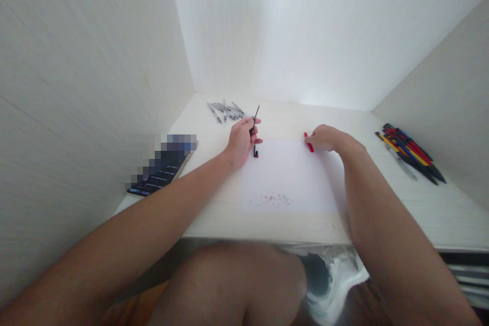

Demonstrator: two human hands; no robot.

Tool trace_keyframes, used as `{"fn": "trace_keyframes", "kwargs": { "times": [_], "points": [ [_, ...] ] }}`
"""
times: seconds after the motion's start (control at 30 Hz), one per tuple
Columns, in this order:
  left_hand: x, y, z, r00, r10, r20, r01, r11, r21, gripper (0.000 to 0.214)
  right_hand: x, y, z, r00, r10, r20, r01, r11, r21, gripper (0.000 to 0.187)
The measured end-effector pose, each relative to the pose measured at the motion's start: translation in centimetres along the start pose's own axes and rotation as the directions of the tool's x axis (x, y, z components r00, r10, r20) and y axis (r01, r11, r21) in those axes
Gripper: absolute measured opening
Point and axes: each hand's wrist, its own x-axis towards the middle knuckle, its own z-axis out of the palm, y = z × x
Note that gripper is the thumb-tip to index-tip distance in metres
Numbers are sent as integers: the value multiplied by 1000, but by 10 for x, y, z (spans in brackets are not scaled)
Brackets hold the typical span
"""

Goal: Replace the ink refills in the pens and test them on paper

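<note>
My left hand (241, 141) is closed around a thin black stick (256, 113), perhaps a pen or part of one, which points up and away from me. Just below those fingers a small black piece with a reddish spot (256, 153) shows at the paper's edge; I cannot tell whether it joins the stick. At the paper's far right corner, my right hand (323, 138) pinches a short red tube-like piece (309, 143). The white sheet of paper (290, 173) lies between my hands, with scattered small red and dark marks (272, 198) near its front edge.
Several clear, slim pens or pen parts (226, 111) lie in a pile at the back left. A phone-like device (162, 170), partly pixelated, lies at the left. Several coloured pens (410, 150) are heaped at the right. Pale walls enclose the white tabletop (214, 219).
</note>
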Motion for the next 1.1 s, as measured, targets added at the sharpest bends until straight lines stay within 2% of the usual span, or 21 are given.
{"fn": "trace_keyframes", "kwargs": {
  "times": [0.03,0.1,0.17,0.27,0.33,0.37,0.4,0.47,0.57,0.7,0.83,0.9,0.97,1.03,1.1],
  "points": [
    [0,0,1,1000,10,-1,-10,1000,26,17,-3,-6,-1,1000,-1,10,1,999,39,26],
    [-1,0,2,999,32,-9,-31,995,92,12,-9,-17,-2,999,-35,14,30,971,239,31],
    [-3,1,3,998,59,-14,-56,985,164,9,-15,-25,-1,994,-112,4,98,882,460,36],
    [-4,0,3,995,96,11,-95,957,275,5,-22,-35,2,950,-302,78,131,615,778,36],
    [-4,-1,1,994,95,57,-108,932,345,9,-25,-39,2,874,-461,152,36,374,927,35],
    [-3,-2,0,992,86,87,-113,922,371,12,-26,-40,2,830,-528,181,-25,288,957,37],
    [-3,-3,-2,990,75,119,-116,914,388,14,-27,-41,0,791,-576,205,-72,245,967,38],
    [-4,-5,-4,983,52,177,-120,908,401,14,-28,-41,-3,744,-625,237,-136,206,969,39],
    [-7,-4,-6,969,35,246,-139,898,418,16,-31,-37,-6,706,-658,261,-195,174,965,37],
    [-15,2,-5,930,66,362,-248,839,485,25,-30,-34,-4,651,-705,282,-233,168,958,33],
    [-21,7,-1,919,77,386,-298,778,553,14,-27,-35,0,613,-729,303,-254,181,950,37],
    [-22,8,2,926,85,367,-293,775,560,8,-26,-34,0,626,-720,299,-259,170,951,40],
    [-22,9,3,941,81,330,-262,790,554,8,-25,-31,0,682,-687,249,-241,110,964,44],
    [-21,8,4,959,73,275,-219,807,549,10,-25,-27,0,753,-641,146,-182,10,983,46],
    [-21,6,4,971,77,228,-191,822,536,11,-26,-24,0,800,-600,21,-77,-68,995,41]
  ]
}}
